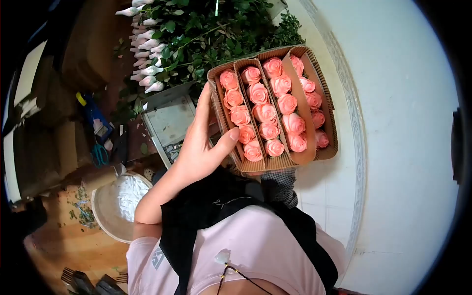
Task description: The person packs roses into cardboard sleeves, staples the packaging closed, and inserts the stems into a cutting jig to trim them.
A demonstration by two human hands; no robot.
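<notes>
My left hand (201, 147) grips the left side of a rose bunch wrapped in corrugated cardboard (324, 153). Its thumb lies over the near left edge and the fingers run along the outside. Coral-pink roses (265, 113) stand in rows inside, heads facing me, with brown cardboard dividers (301, 115) between the rows. The divider toward the right sticks up and bends over. Below the bunch a checked sleeve (280, 189) shows; my right hand is almost wholly hidden behind the wrap, so its fingers cannot be made out.
Leafy stems (211, 39) with several white-sleeved buds (147, 71) lie on a bench at the back. Left of me are a metal tray (169, 123), teal scissors (100, 155), a blue tool (96, 118) and a bucket (103, 211) with white pieces. A white wall (408, 123) stands right.
</notes>
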